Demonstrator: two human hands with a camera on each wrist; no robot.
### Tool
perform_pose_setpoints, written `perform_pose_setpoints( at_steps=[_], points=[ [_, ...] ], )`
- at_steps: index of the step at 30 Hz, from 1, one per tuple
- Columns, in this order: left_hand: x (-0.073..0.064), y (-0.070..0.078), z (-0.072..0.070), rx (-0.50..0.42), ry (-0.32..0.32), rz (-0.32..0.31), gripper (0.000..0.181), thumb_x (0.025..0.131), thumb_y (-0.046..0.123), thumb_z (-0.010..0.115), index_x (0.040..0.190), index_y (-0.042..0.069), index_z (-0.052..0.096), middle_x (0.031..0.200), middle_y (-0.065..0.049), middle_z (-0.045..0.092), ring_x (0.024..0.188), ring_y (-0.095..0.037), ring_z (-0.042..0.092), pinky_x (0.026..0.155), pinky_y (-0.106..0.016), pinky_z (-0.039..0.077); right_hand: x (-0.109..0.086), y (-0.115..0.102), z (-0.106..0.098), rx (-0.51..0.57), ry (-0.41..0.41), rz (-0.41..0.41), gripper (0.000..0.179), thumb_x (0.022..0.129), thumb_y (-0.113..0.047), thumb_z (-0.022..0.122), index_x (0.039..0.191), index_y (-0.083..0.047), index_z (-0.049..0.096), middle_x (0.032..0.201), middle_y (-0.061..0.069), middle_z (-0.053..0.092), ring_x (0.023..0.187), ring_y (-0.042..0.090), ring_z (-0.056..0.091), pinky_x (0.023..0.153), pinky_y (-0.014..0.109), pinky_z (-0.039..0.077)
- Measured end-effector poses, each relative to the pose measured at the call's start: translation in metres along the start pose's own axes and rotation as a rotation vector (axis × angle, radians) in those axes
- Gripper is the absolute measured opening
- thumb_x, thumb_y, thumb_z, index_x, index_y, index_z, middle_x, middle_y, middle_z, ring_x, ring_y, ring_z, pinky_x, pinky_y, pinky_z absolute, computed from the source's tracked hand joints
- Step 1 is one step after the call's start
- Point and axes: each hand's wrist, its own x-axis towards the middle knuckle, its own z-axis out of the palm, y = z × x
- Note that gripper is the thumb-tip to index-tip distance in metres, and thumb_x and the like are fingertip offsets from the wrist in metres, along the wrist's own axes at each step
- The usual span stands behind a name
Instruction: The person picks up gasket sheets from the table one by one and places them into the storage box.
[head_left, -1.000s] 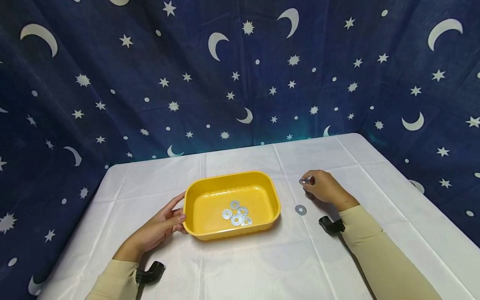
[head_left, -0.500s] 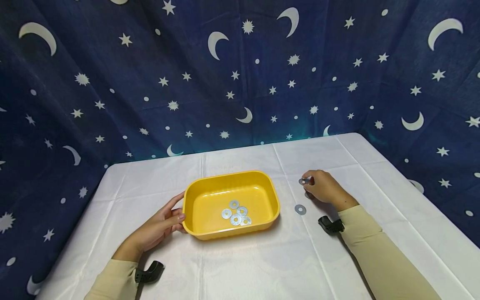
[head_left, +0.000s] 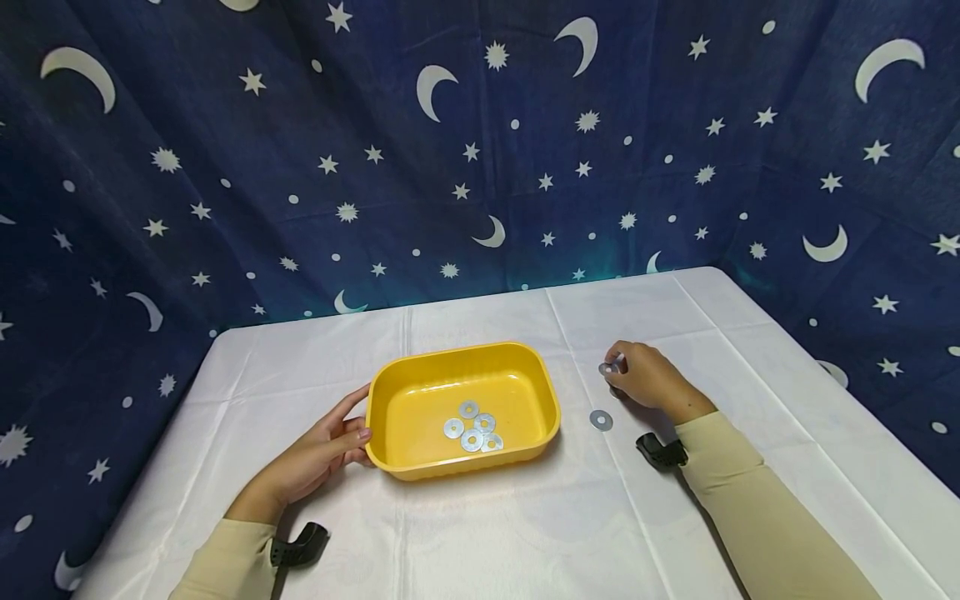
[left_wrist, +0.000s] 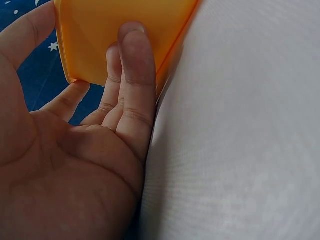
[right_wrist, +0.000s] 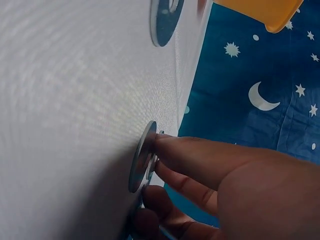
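A yellow plastic tray [head_left: 420, 408] stands in the middle of the table, with several flat metal washers [head_left: 453, 422] lying inside. My left hand [head_left: 318, 454] holds its left end, thumb at the rim and the other fingers against the side wall, as the left wrist view also shows. To the right of the tray, my right hand [head_left: 649, 379] pinches a washer [head_left: 603, 369] close over the cloth. Another washer [head_left: 615, 392] lies partly hidden under that hand. In the right wrist view, a washer [right_wrist: 139, 167] stands on edge by the thumb, with a second ring partly behind it.
One more loose washer [head_left: 593, 420] lies between the tray and my right hand. White cloth [head_left: 495, 542] covers the table, whose back edge meets a dark blue curtain [head_left: 405, 167] with moons and stars. Each wrist wears a black strap mount [head_left: 300, 547].
My right fingers have shifted slightly, and the pinched washer has moved a little down and to the right. The left hand and the tray stay in place.
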Motion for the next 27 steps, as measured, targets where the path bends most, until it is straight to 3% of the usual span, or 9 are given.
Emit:
perform_pose_setpoints(
  at_steps=[16,27],
  points=[
    [0.0002,-0.0003,0.0001,-0.006,-0.009,0.008,0.068,0.094,0.017,0.050,0.147,0.033,0.010,0.119,-0.017,0.044,0.094,-0.020,0.060,0.085,-0.033,0.053,-0.0016,0.0026,-0.0030,0.017,0.001,0.003,0.024,0.081,-0.019,0.066,0.092,-0.002,0.053,0.079,0.009,0.055,0.073,0.021,0.050,0.065,0.030,0.040],
    [-0.0002,0.0001,0.0004,-0.015,-0.010,-0.001,0.067,0.095,0.018,0.049,0.147,0.033,0.010,0.123,-0.020,0.043,0.094,-0.020,0.060,0.085,-0.032,0.053,-0.0050,-0.0011,-0.0033,0.058,0.012,-0.035,0.024,0.079,-0.012,0.066,0.093,-0.004,0.048,0.072,0.005,0.049,0.064,0.016,0.047,0.057,0.026,0.038]
  ],
)
